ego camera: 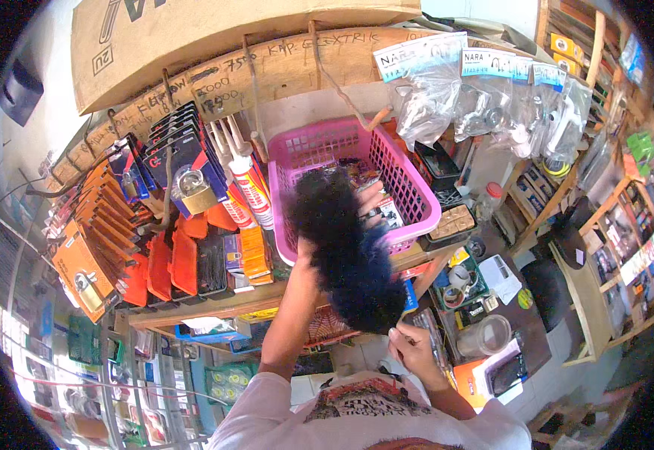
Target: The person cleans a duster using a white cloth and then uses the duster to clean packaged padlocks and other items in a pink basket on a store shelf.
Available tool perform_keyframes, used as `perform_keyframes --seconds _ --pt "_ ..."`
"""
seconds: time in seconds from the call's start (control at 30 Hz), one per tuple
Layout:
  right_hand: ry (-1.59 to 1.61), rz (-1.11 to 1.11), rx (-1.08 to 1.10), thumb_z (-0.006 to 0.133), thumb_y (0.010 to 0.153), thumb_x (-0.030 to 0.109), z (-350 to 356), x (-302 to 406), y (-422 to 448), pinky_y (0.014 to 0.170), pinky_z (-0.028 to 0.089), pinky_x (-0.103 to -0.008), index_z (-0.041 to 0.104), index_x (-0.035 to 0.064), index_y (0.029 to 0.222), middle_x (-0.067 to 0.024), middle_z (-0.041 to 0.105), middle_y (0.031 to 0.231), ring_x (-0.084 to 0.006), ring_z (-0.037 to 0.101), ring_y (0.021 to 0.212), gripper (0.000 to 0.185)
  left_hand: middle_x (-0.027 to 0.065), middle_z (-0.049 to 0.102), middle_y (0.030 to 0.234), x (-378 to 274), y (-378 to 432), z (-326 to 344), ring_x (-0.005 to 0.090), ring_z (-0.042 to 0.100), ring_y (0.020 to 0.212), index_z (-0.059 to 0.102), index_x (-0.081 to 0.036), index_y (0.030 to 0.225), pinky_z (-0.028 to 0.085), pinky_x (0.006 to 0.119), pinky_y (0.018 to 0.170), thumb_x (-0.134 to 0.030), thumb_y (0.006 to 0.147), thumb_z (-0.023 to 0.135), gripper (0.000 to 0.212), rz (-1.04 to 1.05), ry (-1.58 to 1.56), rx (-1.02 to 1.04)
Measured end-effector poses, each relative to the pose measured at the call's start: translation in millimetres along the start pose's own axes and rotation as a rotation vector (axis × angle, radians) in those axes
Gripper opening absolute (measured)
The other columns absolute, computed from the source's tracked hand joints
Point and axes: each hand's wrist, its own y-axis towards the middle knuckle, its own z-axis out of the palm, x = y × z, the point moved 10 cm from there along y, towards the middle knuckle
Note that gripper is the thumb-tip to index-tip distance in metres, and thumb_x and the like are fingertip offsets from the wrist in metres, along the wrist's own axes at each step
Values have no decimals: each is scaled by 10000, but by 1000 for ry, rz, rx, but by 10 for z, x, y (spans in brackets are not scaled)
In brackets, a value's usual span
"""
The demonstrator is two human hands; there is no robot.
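My right hand [411,346] grips the lower end of a dark, fluffy duster [349,253], close to my body. The duster is blurred and slants up and away over the front of a pink plastic basket [428,216]. Behind it, my left arm reaches over the basket's near rim. Only the fingers of my left hand [370,199] show past the duster, beside a small printed packet [388,211]. The duster covers the palm, so whether that hand holds anything is hidden. Small packaged items lie inside the basket.
Silicone sealant tubes [251,180] stand left of the basket. Carded padlocks [197,191] hang from metal hooks, with orange plastic boxes [183,256] below. Bagged fittings [428,107] hang at right. A lower table [535,343] holds a clear round tub [487,334] and papers.
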Motion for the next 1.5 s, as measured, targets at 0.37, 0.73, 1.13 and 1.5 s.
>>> perform_keyframes --seconds 0.37,0.73,1.13,1.5 --pt "67 -41 5 537 967 163 102 -20 -31 403 301 -229 520 43 697 23 472 533 -41 401 438 296 222 201 1522 -1 -95 -194 375 231 1399 405 -42 1297 195 509 1148 -506 952 320 584 36 -189 -56" --pt "163 35 -86 524 977 206 8 -76 -38 397 280 -235 492 60 701 18 463 522 -50 396 429 314 214 286 1492 -113 -80 449 362 336 1353 353 -62 1422 297 461 1109 -401 968 333 567 24 204 96" --pt "160 47 20 512 983 202 144 -84 -6 397 275 -229 479 68 692 19 459 524 -44 382 428 323 165 506 1272 121 -32 -284 250 525 1084 528 -16 1189 442 348 957 -279 949 463 362 9 -296 108" --pt "186 34 -6 498 981 202 90 -75 61 382 288 -224 500 44 697 -29 495 510 -66 407 387 326 99 629 1027 6 -5 -663 200 566 863 592 -39 1100 476 300 714 -247 913 536 286 152 15 -135"
